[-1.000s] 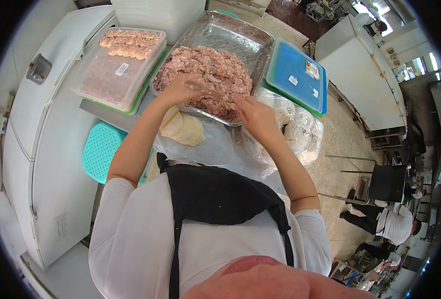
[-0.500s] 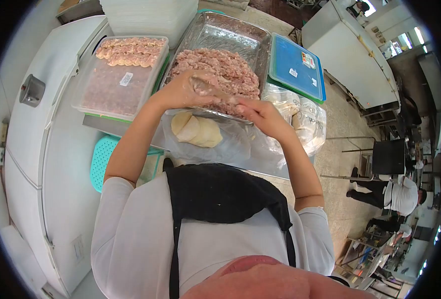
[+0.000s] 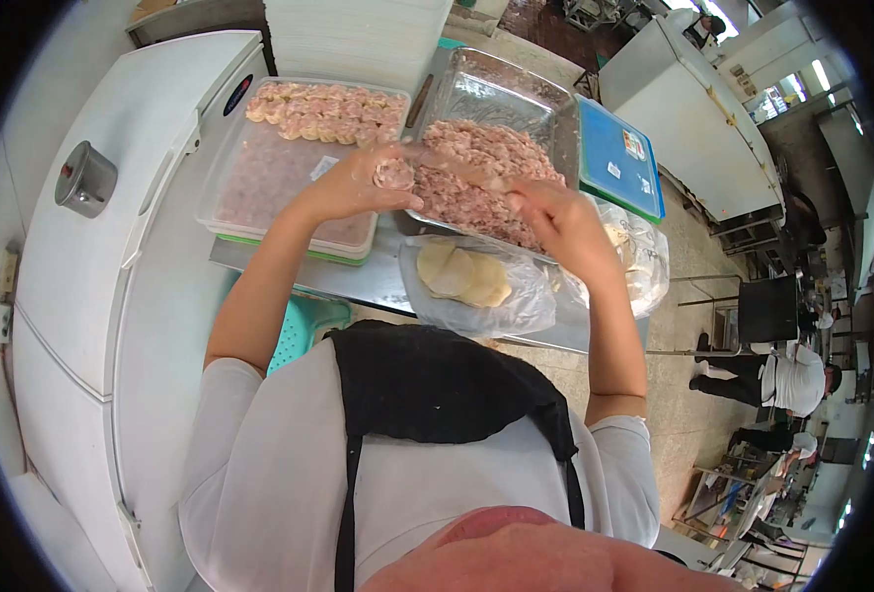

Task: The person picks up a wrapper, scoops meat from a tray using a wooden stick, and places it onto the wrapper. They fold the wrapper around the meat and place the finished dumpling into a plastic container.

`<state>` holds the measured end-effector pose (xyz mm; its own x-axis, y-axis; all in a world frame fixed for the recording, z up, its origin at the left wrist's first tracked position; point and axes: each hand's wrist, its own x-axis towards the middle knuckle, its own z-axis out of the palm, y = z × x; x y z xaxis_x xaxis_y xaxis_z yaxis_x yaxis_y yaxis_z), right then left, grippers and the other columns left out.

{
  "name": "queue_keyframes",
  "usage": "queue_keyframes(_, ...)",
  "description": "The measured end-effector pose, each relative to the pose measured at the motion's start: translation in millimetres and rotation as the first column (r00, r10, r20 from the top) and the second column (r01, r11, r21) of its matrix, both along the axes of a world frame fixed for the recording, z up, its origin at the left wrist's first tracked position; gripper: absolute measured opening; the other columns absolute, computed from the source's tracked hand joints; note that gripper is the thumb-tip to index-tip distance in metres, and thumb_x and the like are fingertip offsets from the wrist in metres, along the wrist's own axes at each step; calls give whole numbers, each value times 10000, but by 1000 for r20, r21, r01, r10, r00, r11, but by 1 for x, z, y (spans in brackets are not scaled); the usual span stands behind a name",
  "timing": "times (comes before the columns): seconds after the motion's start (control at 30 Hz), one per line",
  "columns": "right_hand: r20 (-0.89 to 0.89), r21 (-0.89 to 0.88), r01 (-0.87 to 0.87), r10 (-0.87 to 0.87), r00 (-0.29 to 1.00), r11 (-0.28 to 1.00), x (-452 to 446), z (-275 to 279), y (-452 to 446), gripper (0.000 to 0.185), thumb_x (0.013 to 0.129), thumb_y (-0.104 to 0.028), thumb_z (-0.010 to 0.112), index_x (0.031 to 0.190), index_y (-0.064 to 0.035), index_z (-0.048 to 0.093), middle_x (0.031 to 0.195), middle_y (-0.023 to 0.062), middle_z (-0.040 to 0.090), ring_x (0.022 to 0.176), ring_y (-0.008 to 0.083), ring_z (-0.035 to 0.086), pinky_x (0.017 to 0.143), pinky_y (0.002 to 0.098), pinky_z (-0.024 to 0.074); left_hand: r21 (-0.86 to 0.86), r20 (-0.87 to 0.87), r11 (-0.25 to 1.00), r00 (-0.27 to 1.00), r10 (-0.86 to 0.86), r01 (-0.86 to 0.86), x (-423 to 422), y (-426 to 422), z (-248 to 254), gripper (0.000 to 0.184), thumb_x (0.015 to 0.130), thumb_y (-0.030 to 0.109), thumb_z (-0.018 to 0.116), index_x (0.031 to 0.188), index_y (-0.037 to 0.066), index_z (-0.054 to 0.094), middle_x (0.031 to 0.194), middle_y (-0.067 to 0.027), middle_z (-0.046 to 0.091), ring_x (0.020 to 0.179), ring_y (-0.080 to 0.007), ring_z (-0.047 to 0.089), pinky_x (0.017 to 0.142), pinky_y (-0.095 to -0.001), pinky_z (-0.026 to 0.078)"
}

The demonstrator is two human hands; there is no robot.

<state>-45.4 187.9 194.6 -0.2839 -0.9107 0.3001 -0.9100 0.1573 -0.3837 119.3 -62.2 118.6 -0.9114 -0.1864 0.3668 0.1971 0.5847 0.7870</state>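
My left hand is cupped around a dumpling, a round wrapper with pink minced meat on it. My right hand grips the end of a flat spatula, whose blade reaches left over the meat toward the dumpling; blur hides its exact tip. Below both hands, a deep metal tray holds a mound of minced meat. Nearer to me, a stack of round dough wrappers lies fanned out on a clear plastic bag.
At the left, a plastic box carries rows of finished dumplings. A blue-lidded box and bagged wrappers are on the right. A white freezer with a metal pot stands at the left. Other people work far right.
My view has turned, so the table contents appear further right. My left hand with the dumpling is now beside the tray's left edge, toward the dumpling box, and the hands are further apart.
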Motion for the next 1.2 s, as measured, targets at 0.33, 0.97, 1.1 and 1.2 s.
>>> queue_keyframes(0.33, 162, 77, 1, -14, 987, 997, 28, -46, -28, 285, 928, -159, 590, 1163, -1, 625, 1039, 193, 665, 925, 345, 646, 795, 388, 498, 7, 303, 993, 946, 113, -121, 67, -91, -16, 469, 693, 292, 821, 1006, 6, 619, 947, -96, 648, 897, -185, 597, 797, -326, 477)
queue_keyframes(0.97, 571, 76, 375, -348, 743, 924, 11, -105, 46, 290, 988, -256, 541, 1116, -16, 642, 690, -56, 462, 593, 29, 379, 520, 192, 316, -431, 272, 668, 619, 737, -606, 28, -207, -80, 811, 801, 220, 721, 1455, 14, 290, 1261, -254, 564, 1133, -386, 568, 957, -437, 456)
queue_keyframes(1.1, 364, 151, 267, -305, 880, 952, -13, -107, 40, 315, 993, -312, 493, 957, -42, 652, 657, 12, 512, 580, 132, 497, 549, 275, 403, -539, 163, 693, 749, 643, -478, 33, -240, -111, 781, 805, 187, 712, 1449, 11, 305, 1357, -252, 487, 1244, -367, 491, 1044, -410, 401)
queue_keyframes(1.2, -244, 300, 268, -198, 949, 915, -38, -94, 27, 301, 958, -314, 520, 865, -54, 641, 702, 93, 605, 667, 270, 619, 586, 389, 470, -632, 262, 673, 712, 652, -384, 44, -178, -58, 718, 802, 162, 704, 1419, 15, 368, 1411, -240, 435, 1302, -354, 437, 1087, -393, 359)
